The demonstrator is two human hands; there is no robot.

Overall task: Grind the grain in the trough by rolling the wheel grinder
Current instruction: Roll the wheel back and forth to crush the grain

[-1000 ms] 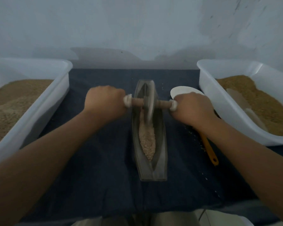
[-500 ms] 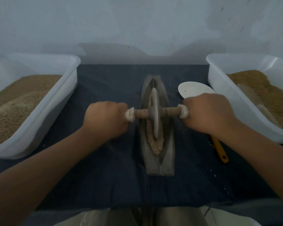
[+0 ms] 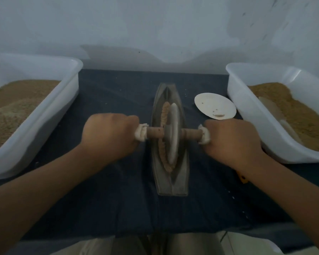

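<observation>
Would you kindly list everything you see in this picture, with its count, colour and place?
Trough: one, grey, centre of the cloth, running away from the person.
Wheel grinder: one, pale wheel on a brown axle, standing in the trough.
Grain: one strip, brown, in the trough left of the wheel.
Left tub: one, white, at the left, holding brown granules.
Right tub: one, white, at the right, holding brown granules.
Plate: one, white, between trough and right tub.
Orange handle: one, mostly hidden under the right forearm.
Cloth: one, dark blue, under trough and plate.
Left hand: grips the axle's left wrapped end.
Right hand: grips the right wrapped end.
</observation>
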